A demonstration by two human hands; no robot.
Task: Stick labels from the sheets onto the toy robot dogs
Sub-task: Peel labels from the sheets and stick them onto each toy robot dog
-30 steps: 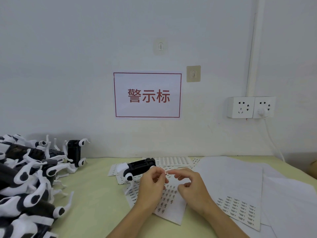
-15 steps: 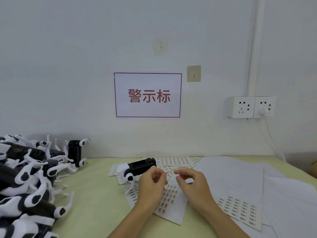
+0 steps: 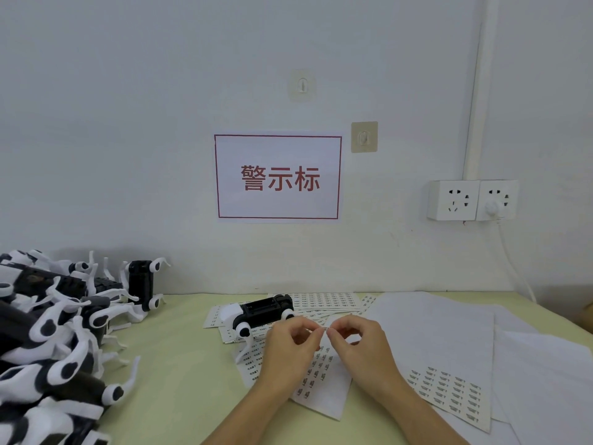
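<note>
A black and white toy robot dog point(image 3: 256, 313) lies on its back on label sheets near the middle of the table. Just in front of it my left hand point(image 3: 290, 351) and my right hand point(image 3: 361, 346) meet fingertip to fingertip above a label sheet point(image 3: 321, 380). Both pinch at something tiny between them, probably a label, too small to make out. Neither hand touches the dog.
A pile of several black and white toy dogs point(image 3: 54, 342) fills the left side of the yellow-green table point(image 3: 167, 364). More label sheets point(image 3: 446, 393) and blank white sheets point(image 3: 455, 329) cover the right side. The wall with sockets point(image 3: 471, 200) stands close behind.
My right hand's fingers were stretched out over the sheet; they have curled in and closed against my left hand's fingertips. The toy dog has not moved.
</note>
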